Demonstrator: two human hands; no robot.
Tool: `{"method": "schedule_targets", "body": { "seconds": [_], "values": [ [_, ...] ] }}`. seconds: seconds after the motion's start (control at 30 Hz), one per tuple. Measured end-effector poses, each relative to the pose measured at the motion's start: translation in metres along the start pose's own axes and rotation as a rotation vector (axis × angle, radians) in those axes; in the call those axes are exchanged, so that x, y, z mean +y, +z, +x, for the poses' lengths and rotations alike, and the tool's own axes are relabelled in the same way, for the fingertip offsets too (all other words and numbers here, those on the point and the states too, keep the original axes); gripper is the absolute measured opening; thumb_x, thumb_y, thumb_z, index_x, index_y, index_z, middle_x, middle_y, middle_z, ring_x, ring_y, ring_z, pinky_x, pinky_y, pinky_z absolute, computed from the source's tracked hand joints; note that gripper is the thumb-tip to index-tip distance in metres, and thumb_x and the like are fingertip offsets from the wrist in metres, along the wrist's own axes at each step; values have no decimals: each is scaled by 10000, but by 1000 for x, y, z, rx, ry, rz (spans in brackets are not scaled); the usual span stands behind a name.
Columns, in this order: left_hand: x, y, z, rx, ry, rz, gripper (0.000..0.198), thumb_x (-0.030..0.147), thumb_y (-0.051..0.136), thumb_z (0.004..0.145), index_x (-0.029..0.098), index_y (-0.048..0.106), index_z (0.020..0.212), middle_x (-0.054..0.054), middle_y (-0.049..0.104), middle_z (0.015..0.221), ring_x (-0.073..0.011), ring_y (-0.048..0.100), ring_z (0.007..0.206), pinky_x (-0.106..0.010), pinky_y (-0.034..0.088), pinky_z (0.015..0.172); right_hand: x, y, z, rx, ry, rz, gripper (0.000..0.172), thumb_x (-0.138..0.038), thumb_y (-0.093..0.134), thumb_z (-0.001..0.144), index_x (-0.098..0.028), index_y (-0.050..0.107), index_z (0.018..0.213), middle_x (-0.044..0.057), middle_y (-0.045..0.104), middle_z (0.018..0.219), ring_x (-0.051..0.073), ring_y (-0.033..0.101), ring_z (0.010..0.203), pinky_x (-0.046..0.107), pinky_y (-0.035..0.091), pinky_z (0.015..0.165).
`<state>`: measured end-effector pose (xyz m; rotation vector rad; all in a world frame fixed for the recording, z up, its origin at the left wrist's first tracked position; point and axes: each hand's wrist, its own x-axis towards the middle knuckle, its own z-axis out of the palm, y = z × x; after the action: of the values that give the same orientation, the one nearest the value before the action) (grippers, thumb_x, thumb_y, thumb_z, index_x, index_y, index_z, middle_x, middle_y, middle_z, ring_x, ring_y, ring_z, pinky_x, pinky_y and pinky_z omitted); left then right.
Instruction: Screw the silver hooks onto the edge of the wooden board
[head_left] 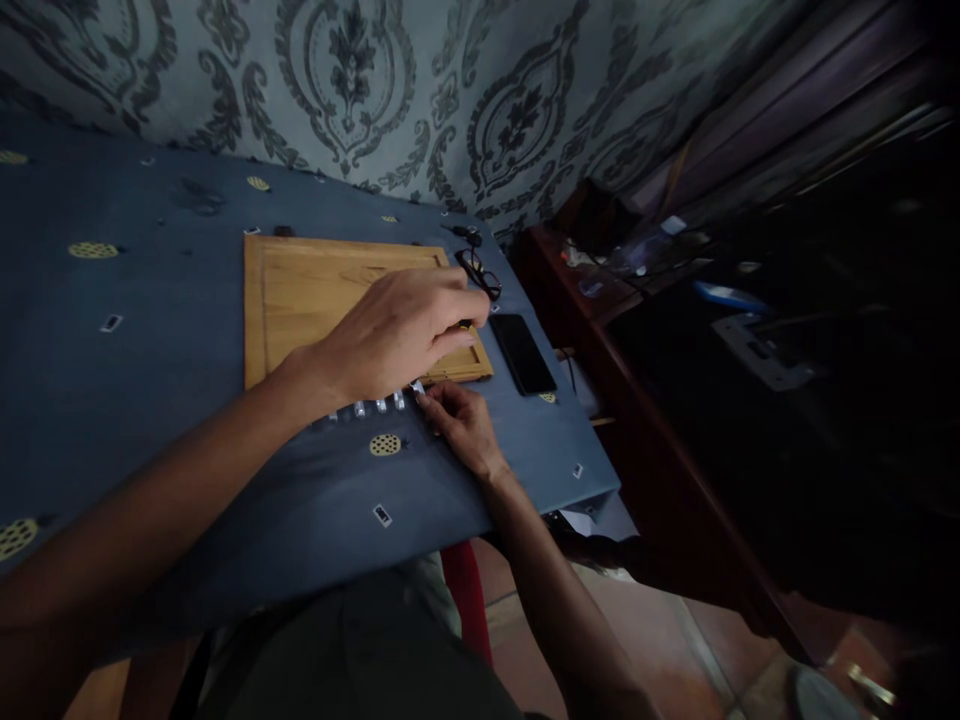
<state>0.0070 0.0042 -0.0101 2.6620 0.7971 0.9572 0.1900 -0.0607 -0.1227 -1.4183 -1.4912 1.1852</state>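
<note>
A wooden board point(300, 275) with a raised rim lies flat on the blue tablecloth. My left hand point(405, 325) reaches over its right part, fingers closed. A small dark and yellow bit point(466, 324) shows between the fingertips, too little to name. My right hand point(463, 425) is at the board's front edge, thumb and finger pinched on a small silvery piece point(418, 388). Several similar silvery pieces point(381, 405) stand in a row along that edge, to the left of this hand. My left forearm and hand hide part of the board and perhaps more of the row.
Right of the board lies a black phone point(523, 354). Glasses point(480, 274) and a dark key-like object point(461, 232) rest behind it. A patterned curtain point(352, 90) hangs at the back. Across a gap, dark wooden furniture point(645, 370) holds assorted items, including a blue-and-white object point(729, 296).
</note>
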Motion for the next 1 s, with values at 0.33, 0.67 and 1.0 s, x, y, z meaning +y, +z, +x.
{"method": "schedule_targets", "body": {
  "seconds": [0.33, 0.67, 1.0],
  "values": [
    [3, -8, 1, -49, -46, -78, 129, 123, 655, 944, 169, 725, 1042, -55, 763, 991, -178, 663, 860, -321, 473, 804, 2, 0, -1, 2, 5, -16, 541, -744, 698, 800, -216, 595, 746, -44, 519, 588, 114, 433, 512, 270, 365, 522],
    [3, -7, 2, -59, -67, -22, 148, 138, 589, 970, 198, 721, 998, -69, 731, 977, -195, 614, 860, -340, 432, 794, 1, 0, 0, -5, 3, -13, 519, -718, 699, 803, -214, 594, 738, -47, 511, 587, 108, 421, 512, 268, 337, 516],
    [2, -10, 0, -50, 17, -81, 136, 130, 581, 986, 175, 709, 976, -46, 721, 920, -176, 621, 829, -323, 436, 787, 2, 0, 0, 12, -3, -20, 546, -750, 691, 791, -216, 594, 732, -43, 520, 581, 110, 422, 505, 270, 344, 513]
  ]
}}
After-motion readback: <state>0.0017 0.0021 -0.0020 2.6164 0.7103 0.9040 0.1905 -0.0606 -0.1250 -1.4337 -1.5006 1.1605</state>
